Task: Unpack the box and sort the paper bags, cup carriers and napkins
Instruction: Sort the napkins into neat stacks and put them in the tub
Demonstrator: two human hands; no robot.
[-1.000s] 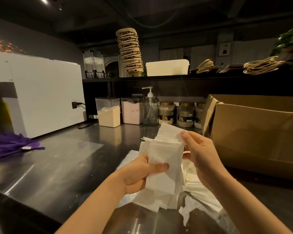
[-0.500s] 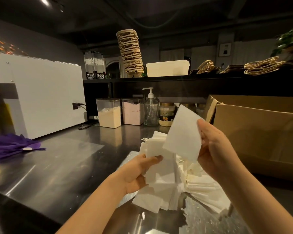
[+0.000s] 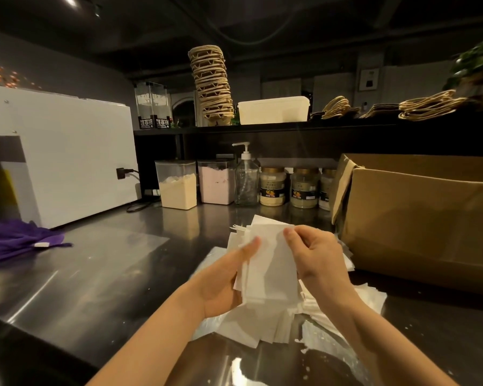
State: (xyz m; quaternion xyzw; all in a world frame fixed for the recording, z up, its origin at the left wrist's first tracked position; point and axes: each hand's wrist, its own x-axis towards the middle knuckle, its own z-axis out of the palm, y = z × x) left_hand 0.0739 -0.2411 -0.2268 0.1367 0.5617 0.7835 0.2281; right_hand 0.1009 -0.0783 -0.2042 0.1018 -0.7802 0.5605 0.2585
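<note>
I hold a stack of white napkins [image 3: 269, 267] above the steel counter [image 3: 95, 274]. My left hand [image 3: 223, 280] grips the stack from the left, thumb on its front. My right hand [image 3: 315, 257] pinches the front napkin at its upper right edge. More napkins [image 3: 262, 327] lie spread on the counter under the stack, partly on clear plastic wrap. The open cardboard box [image 3: 418, 221] stands right of my hands. On the upper shelf stand a tall stack of cup carriers [image 3: 212, 84] and flat paper bags [image 3: 430, 105] with twine handles.
A white machine [image 3: 59, 157] fills the left side, with a purple cloth [image 3: 14, 240] in front of it. Along the back are two powder canisters [image 3: 176, 185], a pump bottle [image 3: 246, 179] and jars [image 3: 272, 186]. A white tub [image 3: 273, 110] sits on the shelf.
My right hand, which had lifted a single napkin up and to the right, has brought it back down onto the front of the stack in my left hand.
</note>
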